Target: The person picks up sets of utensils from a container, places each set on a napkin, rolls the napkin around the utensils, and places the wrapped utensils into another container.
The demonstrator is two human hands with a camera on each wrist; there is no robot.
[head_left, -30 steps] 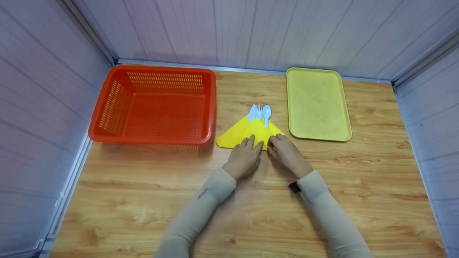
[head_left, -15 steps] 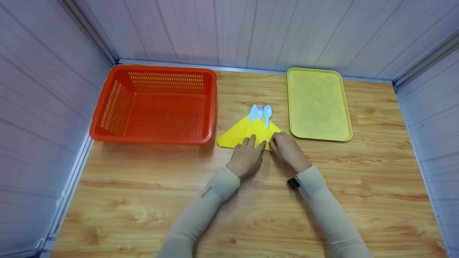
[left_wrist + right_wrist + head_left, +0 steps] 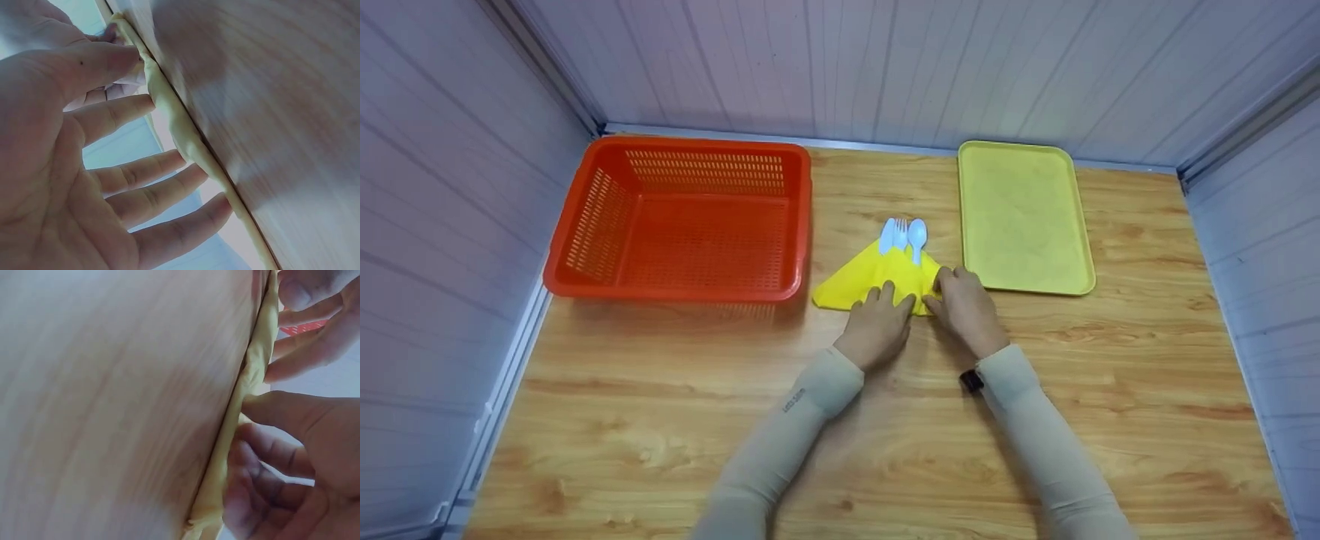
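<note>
A yellow napkin (image 3: 855, 281), folded to a point at the top, lies on the table. Out of its upper fold stick a light-coloured knife (image 3: 887, 236), a fork (image 3: 901, 234) and a spoon (image 3: 917, 234), handles hidden. My left hand (image 3: 876, 328) rests on the napkin's lower middle with fairly straight fingers, their tips along its edge in the left wrist view. At the right side, my right hand (image 3: 966, 311) pinches the napkin between thumb and curled fingers; it hides the right corner. In the right wrist view the thumb (image 3: 275, 408) touches the yellow cloth edge (image 3: 225, 455).
A red perforated basket (image 3: 802, 225) stands at the back left, with nothing seen inside. To the right of the napkin lies a yellow-green tray (image 3: 1027, 217), close to my right hand. Panelled walls (image 3: 855, 67) border the wooden table (image 3: 660, 450) at the back and sides.
My right hand has shifted slightly right and away from me along the napkin's right side, and its fingers have spread a little. The left hand has stayed nearly in place; the cutlery has not moved.
</note>
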